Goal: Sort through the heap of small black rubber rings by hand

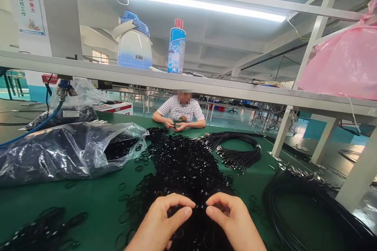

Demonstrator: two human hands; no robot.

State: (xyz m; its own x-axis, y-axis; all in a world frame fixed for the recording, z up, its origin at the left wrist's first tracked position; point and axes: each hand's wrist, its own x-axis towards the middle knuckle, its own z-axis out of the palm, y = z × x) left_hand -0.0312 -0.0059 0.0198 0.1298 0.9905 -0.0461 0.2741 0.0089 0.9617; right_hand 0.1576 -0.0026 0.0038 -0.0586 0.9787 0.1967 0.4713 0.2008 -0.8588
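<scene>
My left hand (pixel 160 221) and my right hand (pixel 234 219) meet at the near edge of a green table (pixel 97 200). Both rest on a big heap of small black rubber rings (pixel 179 164). The fingers of each hand are curled into a pinch, thumbs and forefingers nearly touching each other over the heap. Something small and black sits between the fingertips; I cannot make out what it is.
A clear plastic bag of black rings (pixel 64 151) lies at the left. A coil of black cables (pixel 235 149) lies beyond the heap, another cable bundle (pixel 297 192) at the right. A person in a striped shirt (pixel 180 111) works opposite. A shelf overhead bears a spray can (pixel 176 47) and a pink bag (pixel 344 62).
</scene>
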